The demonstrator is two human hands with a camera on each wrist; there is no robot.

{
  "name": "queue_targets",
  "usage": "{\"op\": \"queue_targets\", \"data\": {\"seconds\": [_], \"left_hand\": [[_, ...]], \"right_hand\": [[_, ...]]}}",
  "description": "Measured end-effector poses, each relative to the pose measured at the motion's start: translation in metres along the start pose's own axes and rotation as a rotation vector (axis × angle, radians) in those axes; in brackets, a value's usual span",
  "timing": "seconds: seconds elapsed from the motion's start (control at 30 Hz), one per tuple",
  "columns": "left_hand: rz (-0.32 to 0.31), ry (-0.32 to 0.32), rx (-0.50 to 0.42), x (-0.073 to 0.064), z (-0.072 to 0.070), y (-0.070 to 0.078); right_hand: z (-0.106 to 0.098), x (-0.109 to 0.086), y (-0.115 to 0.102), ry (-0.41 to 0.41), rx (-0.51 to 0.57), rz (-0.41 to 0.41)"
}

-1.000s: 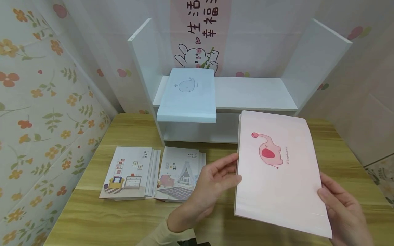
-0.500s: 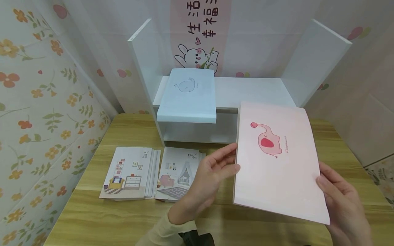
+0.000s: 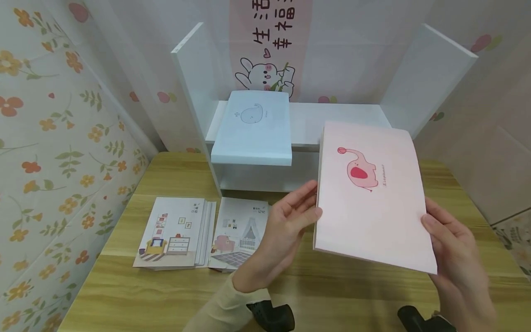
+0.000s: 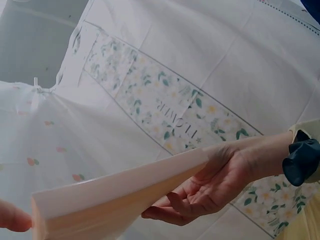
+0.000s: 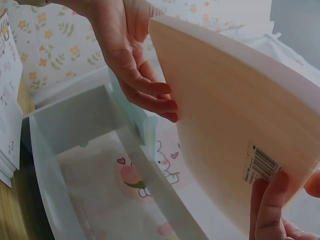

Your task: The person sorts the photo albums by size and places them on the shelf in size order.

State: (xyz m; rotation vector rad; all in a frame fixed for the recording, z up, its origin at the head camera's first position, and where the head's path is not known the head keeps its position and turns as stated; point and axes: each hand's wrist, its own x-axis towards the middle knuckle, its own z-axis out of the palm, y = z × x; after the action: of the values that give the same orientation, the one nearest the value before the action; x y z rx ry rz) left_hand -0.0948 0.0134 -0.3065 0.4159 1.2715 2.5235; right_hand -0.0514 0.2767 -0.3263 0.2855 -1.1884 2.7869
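Observation:
A pink book point(image 3: 373, 221) with an elephant drawing is held in the air before the shelf, its cover facing up and tilted. My left hand point(image 3: 286, 230) pinches its left edge, thumb on the edge and fingertips against the underside. On the opposite edge, my right hand point(image 3: 454, 244) grips with the thumb on the cover and fingers beneath. The right wrist view reveals the book's plain back with a barcode sticker point(image 5: 262, 164) by the right fingertips. A light blue book point(image 3: 253, 138) with a whale drawing lies flat on the upper shelf board, jutting past its front edge.
The white shelf point(image 3: 332, 127) has two upright side panels and a lower compartment. Two stacks of white illustrated books, a left stack point(image 3: 168, 240) and a right stack point(image 3: 238, 230), lie on the wooden table point(image 3: 124, 295). Floral cloth point(image 3: 62, 152) hangs at the left.
Both hands have raised the pink book in the head view, toward the shelf, where it now overlaps the upper board more. The blue book and the stacks stay put.

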Motion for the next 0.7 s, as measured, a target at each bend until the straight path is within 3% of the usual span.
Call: {"op": "queue_targets", "data": {"seconds": [0.2, 0.47, 0.7], "left_hand": [[0.035, 0.03, -0.072, 0.005, -0.001, -0.004], [0.076, 0.065, -0.157, 0.013, -0.001, -0.01], [0.117, 0.047, -0.243, 0.019, -0.002, -0.013]], "right_hand": [[0.003, 0.01, 0.001, -0.014, 0.011, 0.01], [0.005, 0.025, 0.004, 0.027, -0.008, 0.015], [0.008, 0.036, 0.005, 0.054, 0.036, 0.037]]}}
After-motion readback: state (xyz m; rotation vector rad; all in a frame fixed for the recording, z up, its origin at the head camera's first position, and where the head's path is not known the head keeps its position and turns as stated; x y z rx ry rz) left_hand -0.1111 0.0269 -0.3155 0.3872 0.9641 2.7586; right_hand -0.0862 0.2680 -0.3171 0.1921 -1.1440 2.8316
